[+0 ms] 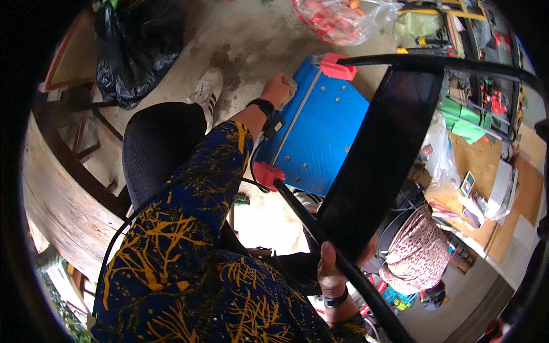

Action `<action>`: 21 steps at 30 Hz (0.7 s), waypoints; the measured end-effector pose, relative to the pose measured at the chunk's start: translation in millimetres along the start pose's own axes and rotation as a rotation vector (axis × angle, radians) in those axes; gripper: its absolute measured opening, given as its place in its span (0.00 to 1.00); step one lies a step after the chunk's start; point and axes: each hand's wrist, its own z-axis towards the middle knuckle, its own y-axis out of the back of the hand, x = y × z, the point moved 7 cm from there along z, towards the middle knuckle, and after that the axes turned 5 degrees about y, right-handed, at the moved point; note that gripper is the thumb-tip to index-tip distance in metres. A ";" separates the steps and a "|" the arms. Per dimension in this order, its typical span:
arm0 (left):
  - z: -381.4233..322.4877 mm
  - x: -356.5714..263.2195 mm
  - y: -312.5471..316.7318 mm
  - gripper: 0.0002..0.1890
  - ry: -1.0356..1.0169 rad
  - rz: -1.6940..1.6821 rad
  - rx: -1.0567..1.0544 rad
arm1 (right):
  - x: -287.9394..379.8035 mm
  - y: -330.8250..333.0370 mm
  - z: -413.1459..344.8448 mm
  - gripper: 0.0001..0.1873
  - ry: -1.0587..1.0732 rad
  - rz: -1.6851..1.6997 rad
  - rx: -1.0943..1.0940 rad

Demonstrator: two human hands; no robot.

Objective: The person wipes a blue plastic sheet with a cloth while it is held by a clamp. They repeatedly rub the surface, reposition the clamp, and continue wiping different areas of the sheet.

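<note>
My left hand (279, 91) is curled against the left edge of a blue board (321, 124) with several round holes and a metal strip. Whether it grips that edge is unclear. A dark wristband and a small black box on a cable sit near that wrist. Red plastic corner pieces (338, 67) join the board to black tubes (429, 62). My right hand (330, 272) holds the lower end of a glossy black flat panel (377, 158), thumb on the near side and fingertips at the far edge; a black tube crosses beside the thumb.
A black plastic bag (133, 55) hangs at the upper left, above a curved wooden piece (64, 193). At the top lies a red checked bag (330, 21). Cluttered shelving (463, 38), a wooden surface (476, 158) with bags and a leopard-print cloth (418, 253) are on the right.
</note>
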 end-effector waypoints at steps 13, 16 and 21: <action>-155.8 -360.6 -147.1 0.21 -0.888 0.269 0.812 | -9.7 2.1 -21.4 0.39 0.019 0.242 -0.106; -188.8 -356.7 -163.7 0.17 -0.781 0.460 0.630 | -13.3 4.6 -33.0 0.39 0.014 0.269 -0.125; -222.2 -345.1 -148.8 0.14 -0.856 0.491 0.401 | -21.9 15.1 -62.9 0.39 0.036 0.344 -0.126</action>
